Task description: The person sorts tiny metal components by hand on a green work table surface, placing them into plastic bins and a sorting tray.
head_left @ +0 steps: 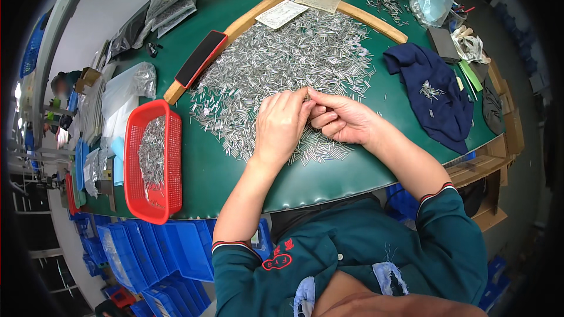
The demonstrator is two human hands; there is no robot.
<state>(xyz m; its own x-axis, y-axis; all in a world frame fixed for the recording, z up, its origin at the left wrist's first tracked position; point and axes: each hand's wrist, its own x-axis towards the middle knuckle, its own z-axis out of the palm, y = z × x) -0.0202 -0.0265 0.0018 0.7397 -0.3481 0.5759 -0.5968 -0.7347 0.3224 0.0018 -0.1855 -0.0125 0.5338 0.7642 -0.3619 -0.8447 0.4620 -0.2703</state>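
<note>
A wide heap of small shiny metal pins (pixel 276 53) spreads over the green tabletop (pixel 217 182). Over the near part of this heap, my left hand (pixel 279 123) and my right hand (pixel 346 118) meet at the fingertips. Both hands are closed in a pinch, thumbs against forefingers. Whatever sits between the fingertips is too small and covered to make out. To the left, a red plastic basket (pixel 134 158) holds more of the pins at the table's edge.
Wooden bars (pixel 376 24) fence the heap's far side, with a red-and-black block (pixel 201 58) on the left one. Two paper cards (pixel 282 14) lie at the top. A navy cloth (pixel 437 91) bearing a few pins is at right. Blue bins (pixel 188 249) stand below left.
</note>
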